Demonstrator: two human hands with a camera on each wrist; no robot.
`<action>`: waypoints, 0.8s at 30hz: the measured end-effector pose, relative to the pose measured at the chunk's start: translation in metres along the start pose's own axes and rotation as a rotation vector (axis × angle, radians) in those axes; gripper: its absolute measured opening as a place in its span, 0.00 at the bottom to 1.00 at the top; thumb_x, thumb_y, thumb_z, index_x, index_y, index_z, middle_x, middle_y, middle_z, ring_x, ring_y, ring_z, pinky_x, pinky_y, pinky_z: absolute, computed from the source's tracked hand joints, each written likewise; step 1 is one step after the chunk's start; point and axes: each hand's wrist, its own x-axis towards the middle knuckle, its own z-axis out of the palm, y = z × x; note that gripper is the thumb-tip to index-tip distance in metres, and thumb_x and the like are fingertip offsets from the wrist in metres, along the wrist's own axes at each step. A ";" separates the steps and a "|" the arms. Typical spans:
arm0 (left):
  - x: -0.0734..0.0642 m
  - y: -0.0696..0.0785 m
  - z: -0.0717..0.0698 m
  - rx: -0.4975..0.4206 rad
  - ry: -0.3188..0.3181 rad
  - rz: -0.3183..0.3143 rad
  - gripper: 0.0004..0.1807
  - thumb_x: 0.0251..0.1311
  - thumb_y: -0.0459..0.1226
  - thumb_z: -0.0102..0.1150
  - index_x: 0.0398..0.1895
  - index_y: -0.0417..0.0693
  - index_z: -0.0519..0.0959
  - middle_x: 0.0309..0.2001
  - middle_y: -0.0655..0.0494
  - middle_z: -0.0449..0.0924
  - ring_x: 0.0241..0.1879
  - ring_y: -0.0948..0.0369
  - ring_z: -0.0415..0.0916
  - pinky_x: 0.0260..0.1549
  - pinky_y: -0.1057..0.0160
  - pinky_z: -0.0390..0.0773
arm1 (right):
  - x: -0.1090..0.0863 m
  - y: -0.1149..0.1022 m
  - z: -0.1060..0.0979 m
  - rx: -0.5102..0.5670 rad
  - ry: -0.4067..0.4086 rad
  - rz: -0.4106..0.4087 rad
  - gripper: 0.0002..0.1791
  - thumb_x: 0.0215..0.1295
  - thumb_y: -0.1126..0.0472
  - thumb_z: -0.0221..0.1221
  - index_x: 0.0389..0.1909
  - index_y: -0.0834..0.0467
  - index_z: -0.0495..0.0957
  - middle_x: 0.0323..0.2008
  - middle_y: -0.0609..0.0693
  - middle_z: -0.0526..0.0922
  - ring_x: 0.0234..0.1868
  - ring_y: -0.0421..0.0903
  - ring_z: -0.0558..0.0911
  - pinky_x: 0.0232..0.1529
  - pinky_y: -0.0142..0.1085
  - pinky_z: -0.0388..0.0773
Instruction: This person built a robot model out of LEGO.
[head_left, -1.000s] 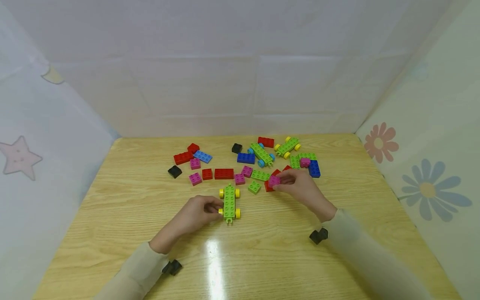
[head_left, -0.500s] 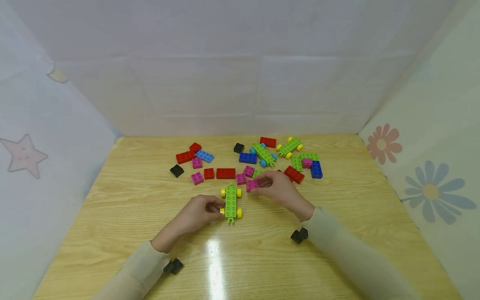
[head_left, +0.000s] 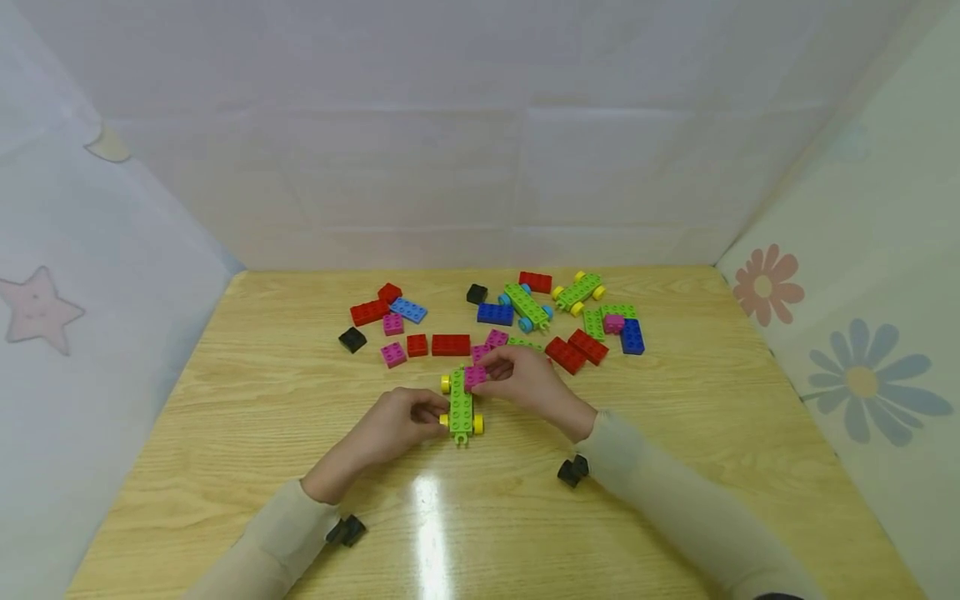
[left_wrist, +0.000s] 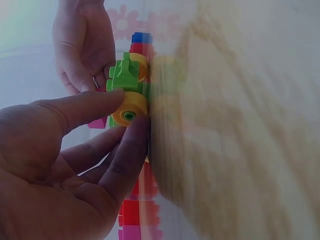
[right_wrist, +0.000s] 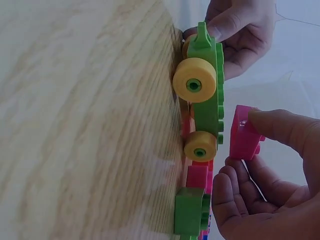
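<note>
A green toy car base [head_left: 461, 417] with yellow wheels stands on the wooden table, its long side running away from me. My left hand [head_left: 401, 423] holds it from the left; in the left wrist view the thumb and fingers pinch one yellow wheel [left_wrist: 131, 109]. Between thumb and fingers, my right hand [head_left: 528, 387] pinches a pink building brick [head_left: 474, 377]. In the head view this brick overlaps the far right end of the base and its wheel there. The right wrist view shows the pink brick [right_wrist: 243, 134] apart from the base's studs, above them.
Behind the base lies a row with red bricks [head_left: 451, 345] and pink bricks [head_left: 393, 355]. Two red bricks [head_left: 588, 347] lie right of my right hand. Further back are another green car base with blue wheels [head_left: 527, 307], one with yellow wheels [head_left: 579, 292], and blue bricks [head_left: 495, 314].
My right hand has carried the pink brick leftward from beside the red bricks to over the car base's far end. My left hand has stayed at the base.
</note>
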 end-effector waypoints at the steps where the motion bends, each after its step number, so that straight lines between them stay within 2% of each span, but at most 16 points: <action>1: 0.000 0.000 0.000 0.000 0.000 0.000 0.18 0.70 0.37 0.77 0.60 0.41 0.89 0.56 0.49 0.93 0.49 0.60 0.90 0.52 0.59 0.91 | 0.001 -0.001 0.002 -0.003 0.000 -0.003 0.19 0.67 0.51 0.80 0.56 0.51 0.89 0.51 0.47 0.90 0.49 0.44 0.87 0.57 0.42 0.88; 10: 0.000 -0.001 -0.001 0.004 -0.013 0.020 0.18 0.71 0.37 0.76 0.59 0.40 0.89 0.56 0.47 0.93 0.49 0.59 0.90 0.52 0.59 0.92 | 0.004 -0.009 0.011 -0.039 0.010 -0.041 0.19 0.64 0.53 0.82 0.53 0.52 0.90 0.48 0.47 0.90 0.46 0.43 0.85 0.53 0.39 0.87; 17: 0.000 -0.002 -0.002 0.008 -0.013 0.018 0.17 0.71 0.38 0.76 0.59 0.41 0.89 0.56 0.48 0.93 0.49 0.60 0.90 0.52 0.60 0.91 | 0.006 -0.011 0.015 -0.033 -0.012 -0.067 0.19 0.66 0.56 0.81 0.55 0.53 0.91 0.47 0.48 0.90 0.45 0.43 0.85 0.52 0.36 0.86; 24: 0.001 -0.002 -0.001 0.009 -0.012 0.015 0.16 0.71 0.38 0.76 0.58 0.42 0.89 0.55 0.49 0.93 0.48 0.61 0.90 0.51 0.61 0.91 | 0.007 -0.011 0.016 -0.044 -0.020 -0.073 0.18 0.66 0.55 0.81 0.54 0.52 0.91 0.48 0.47 0.90 0.45 0.43 0.84 0.51 0.36 0.85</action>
